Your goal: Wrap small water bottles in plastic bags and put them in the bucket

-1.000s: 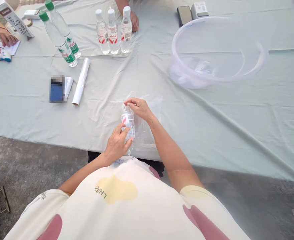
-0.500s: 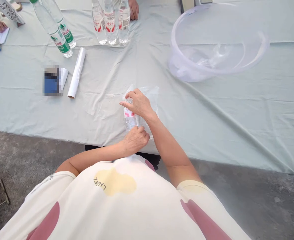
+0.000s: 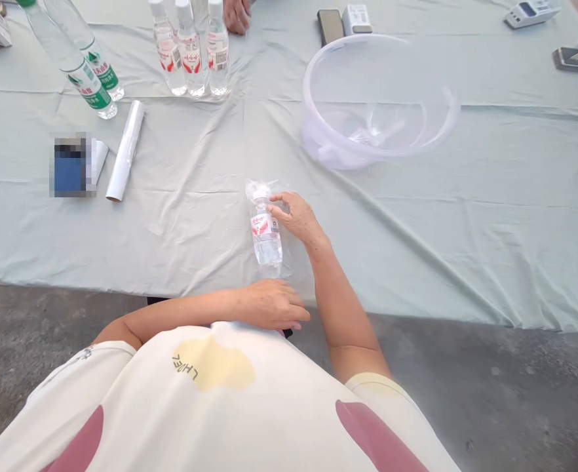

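A small water bottle (image 3: 268, 239) with a red-and-white label lies in front of me, wrapped in clear plastic film (image 3: 272, 269) that bunches around its cap and spreads past its base. My right hand (image 3: 299, 219) is at the right of the bottle's neck, thumb and forefinger apart, their tips at the film's edge. Whether they touch the bottle is hard to tell. Below the bottle's base, near the table edge, my left hand (image 3: 272, 305) has its fingers stretched out to the right and holds nothing.
A translucent tub (image 3: 313, 141) with crumpled plastic inside stands at the right. Left lie a film roll (image 3: 126, 151) and a blurred blue item (image 3: 70, 172). Behind are three small bottles (image 3: 191, 62), two green-labelled bottles (image 3: 90, 92), another person's hand (image 3: 237, 14) and a phone (image 3: 330, 26).
My left hand has let go of the film and moved down toward me. My right hand has moved off the bottle to its right side. The film now lies closer around the bottle. The view shifted.
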`<state>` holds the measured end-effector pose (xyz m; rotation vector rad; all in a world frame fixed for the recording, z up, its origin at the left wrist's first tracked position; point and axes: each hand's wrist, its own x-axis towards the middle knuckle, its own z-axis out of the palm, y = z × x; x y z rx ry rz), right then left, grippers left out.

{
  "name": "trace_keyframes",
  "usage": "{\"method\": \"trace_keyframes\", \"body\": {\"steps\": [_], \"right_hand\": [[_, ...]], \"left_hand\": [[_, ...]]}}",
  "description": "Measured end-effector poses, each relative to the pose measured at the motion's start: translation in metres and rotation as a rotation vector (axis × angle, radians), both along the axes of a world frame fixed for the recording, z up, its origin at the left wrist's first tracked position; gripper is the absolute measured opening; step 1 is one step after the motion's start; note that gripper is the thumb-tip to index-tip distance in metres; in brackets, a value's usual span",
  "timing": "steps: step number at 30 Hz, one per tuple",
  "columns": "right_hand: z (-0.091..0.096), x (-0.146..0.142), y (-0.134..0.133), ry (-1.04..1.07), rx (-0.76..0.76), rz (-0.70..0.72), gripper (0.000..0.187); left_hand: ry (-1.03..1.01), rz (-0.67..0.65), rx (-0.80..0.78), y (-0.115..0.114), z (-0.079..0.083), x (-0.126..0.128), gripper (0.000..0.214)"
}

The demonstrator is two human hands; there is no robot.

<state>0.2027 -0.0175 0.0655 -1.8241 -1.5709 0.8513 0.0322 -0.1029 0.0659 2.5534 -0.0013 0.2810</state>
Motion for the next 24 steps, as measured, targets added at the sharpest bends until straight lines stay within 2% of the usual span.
{"method": "trace_keyframes", "body": {"steps": [1,2,3,4,6,7,8,12,16,20,24], "right_hand": [[-0.003,0.008,-0.003,0.036,-0.004,-0.029,0.033],[-0.005,0.014,-0.007,0.055,0.002,-0.056,0.035],[-0.007,0.02,-0.009,0.059,0.015,-0.077,0.037],[-0.009,0.024,-0.011,0.053,0.03,-0.094,0.038],[-0.012,0.03,-0.014,0.039,0.051,-0.135,0.036],[-0.013,0.032,-0.015,0.041,0.057,-0.163,0.035],[-0.012,0.034,-0.016,0.049,0.065,-0.193,0.033],[-0.005,0.034,-0.018,0.078,0.124,-0.269,0.031],[0.005,0.029,-0.021,0.012,0.154,-0.27,0.037],[0.009,0.019,-0.013,-0.193,0.155,-0.161,0.05],[0.008,0.017,0.016,-0.378,0.126,0.032,0.038]], "left_hand": [[-0.038,0.017,-0.075,0.0,0.003,-0.007,0.017],[-0.069,0.101,-0.144,0.002,0.005,-0.015,0.02],[-0.091,0.216,-0.209,0.006,0.006,-0.022,0.022],[-0.104,0.388,-0.256,0.01,0.005,-0.028,0.021],[-0.112,0.703,-0.276,0.021,-0.001,-0.036,0.018],[-0.115,0.796,-0.248,0.025,-0.006,-0.037,0.019],[-0.119,0.834,-0.201,0.029,-0.01,-0.036,0.021],[-0.123,0.688,-0.051,0.033,-0.026,-0.021,0.029],[-0.046,0.597,0.011,0.033,-0.025,0.0,0.04],[0.051,0.472,0.086,0.035,-0.021,0.02,0.051],[0.126,0.422,0.197,0.034,-0.021,0.038,0.059]]}}
